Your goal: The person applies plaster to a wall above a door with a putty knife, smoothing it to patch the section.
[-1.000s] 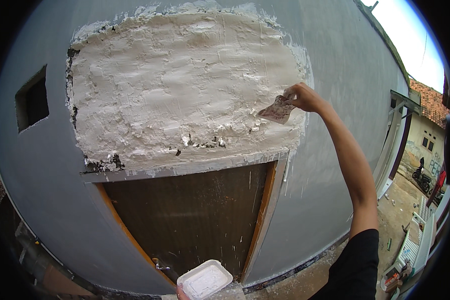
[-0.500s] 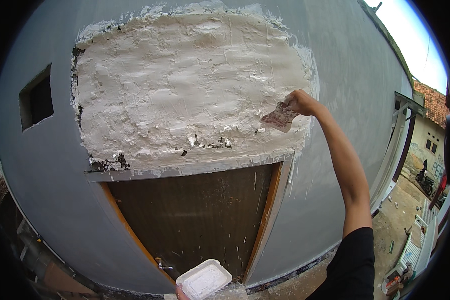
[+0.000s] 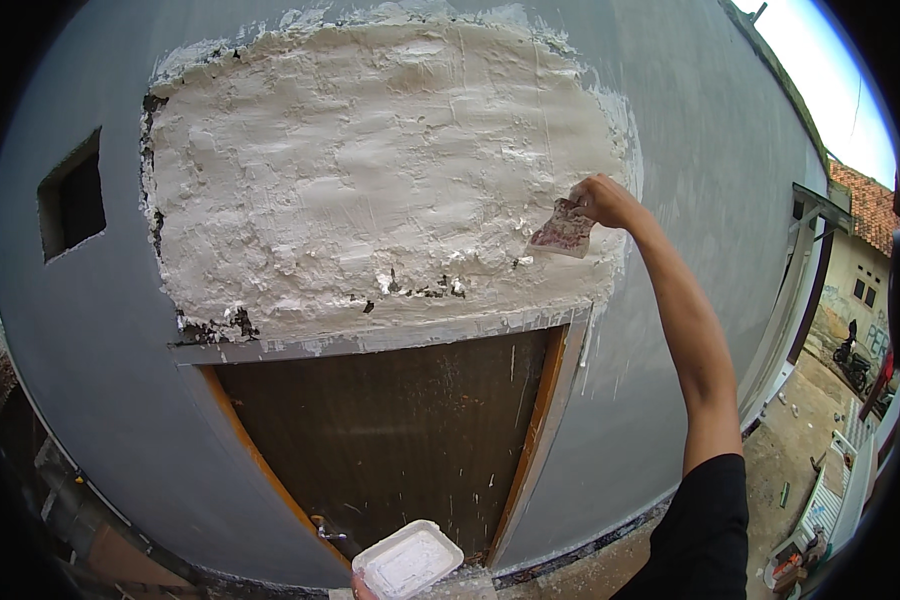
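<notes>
My right hand grips a flat, plaster-smeared scraper by its upper edge. The scraper's blade lies against, or very close to, the lower right part of the white plaster patch. That patch is rough and ridged, with dark gaps along its lower and left edges. Low in front of the door, my left hand holds a white plastic tray by its left side; only a bit of the hand shows. White paste covers the tray's bottom.
Below the patch is a dark brown door in an orange-brown frame, with a metal handle. The grey wall has a small square opening at left. A parked motorbike and assorted items stand far right.
The scraper has turned slightly and shifted a little to the right, its lower edge now more level. The left hand and tray stay almost where they were.
</notes>
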Demonstrator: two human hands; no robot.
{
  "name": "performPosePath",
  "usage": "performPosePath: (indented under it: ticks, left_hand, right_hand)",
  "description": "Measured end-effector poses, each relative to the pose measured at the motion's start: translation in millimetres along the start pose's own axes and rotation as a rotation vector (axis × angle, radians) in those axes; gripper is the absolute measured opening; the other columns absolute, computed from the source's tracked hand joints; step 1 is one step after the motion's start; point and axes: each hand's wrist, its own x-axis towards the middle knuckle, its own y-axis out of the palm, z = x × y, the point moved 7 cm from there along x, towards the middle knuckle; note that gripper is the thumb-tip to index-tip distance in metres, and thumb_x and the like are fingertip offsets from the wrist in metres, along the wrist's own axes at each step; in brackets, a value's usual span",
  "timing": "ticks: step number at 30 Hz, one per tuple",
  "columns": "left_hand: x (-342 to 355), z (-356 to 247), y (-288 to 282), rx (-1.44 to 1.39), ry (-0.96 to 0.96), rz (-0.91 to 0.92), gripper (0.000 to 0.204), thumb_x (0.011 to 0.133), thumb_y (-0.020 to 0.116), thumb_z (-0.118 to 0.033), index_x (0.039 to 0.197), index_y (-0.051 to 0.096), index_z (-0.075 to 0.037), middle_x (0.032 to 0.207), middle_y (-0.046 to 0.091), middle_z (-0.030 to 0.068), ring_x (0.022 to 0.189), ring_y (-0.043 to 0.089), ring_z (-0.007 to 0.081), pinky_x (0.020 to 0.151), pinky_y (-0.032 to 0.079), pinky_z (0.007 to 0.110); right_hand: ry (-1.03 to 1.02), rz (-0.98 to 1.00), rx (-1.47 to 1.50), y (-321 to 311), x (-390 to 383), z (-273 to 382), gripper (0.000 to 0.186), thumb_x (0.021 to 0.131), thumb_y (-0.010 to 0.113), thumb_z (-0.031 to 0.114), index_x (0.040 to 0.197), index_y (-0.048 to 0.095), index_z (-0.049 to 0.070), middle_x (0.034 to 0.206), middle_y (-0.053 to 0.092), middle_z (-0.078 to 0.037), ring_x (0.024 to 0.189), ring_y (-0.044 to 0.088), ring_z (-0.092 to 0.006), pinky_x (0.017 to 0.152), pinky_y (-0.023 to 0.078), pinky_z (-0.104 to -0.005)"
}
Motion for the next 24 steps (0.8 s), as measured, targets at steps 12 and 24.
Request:
performPosePath:
  ticks: [12, 24]
  left_hand:
    - [-21.1, -14.4, 22.7, -0.045, -0.059, -0.073, 0.063, 0.097, 0.028, -0.048, 0.140, 0.032, -0.001, 0.138, 0.045, 0.0155, 0.126, 0.044, 0.0306, 0.106, 0.036, 0.041]
    - [15.4, 3.4, -2.7, -0.061, -0.036, 0.046, 0.064, 0.096, 0.029, -0.048, 0.140, 0.032, -0.001, 0.138, 0.044, 0.0156, 0.126, 0.044, 0.0321, 0.106, 0.036, 0.043]
  right_hand:
    - [-0.020, 0.064, -0.130, 2.4, 5.1, 25.4, 0.018, 0.072, 0.066, 0.011, 0.089, 0.068, 0.006, 0.079, 0.065, -0.019, 0.079, 0.061, -0.0377, 0.069, 0.049, -0.0432]
    - [-0.077, -0.038, 0.026, -22.3, 26.5, 17.8, 0.019, 0.070, 0.067, 0.006, 0.089, 0.070, 0.005, 0.085, 0.066, -0.017, 0.084, 0.062, -0.0339, 0.077, 0.049, -0.0389]
